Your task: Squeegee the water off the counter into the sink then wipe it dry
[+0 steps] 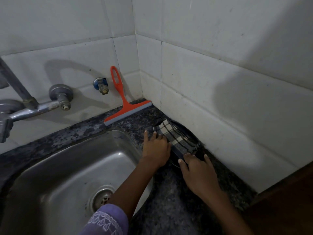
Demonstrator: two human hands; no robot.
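- Two stages make up this job, and judging by the layout the first looks finished: the orange squeegee [124, 102] stands propped against the back tiles, blade down on the surface [171, 189], handle leaning on the wall, with no hand on it.
- The wiping stage appears under way. A checked cloth [176, 139] lies flat on the dark speckled surface in the strip between the sink [55, 168] and the right-hand tiled wall [237, 102], close against that wall.
- The left hand [156, 147] rests on the cloth's near left edge with fingers spread and fairly straight, pressing rather than gripping.
- The right hand [197, 172] lies just behind the cloth's near end, fingers extended, fingertips touching its edge; it holds nothing.
- What is left: I judge that the strip nearer the camera and the ledge behind the sink have yet to be dried; the ledge shows pale blotches that may be wet patches or marks, I cannot tell which.
- The room is dim. White tiles meet in a corner; a steel tap [35, 107] and a small blue-collared valve [101, 85] come out of the back wall above the steel sink.
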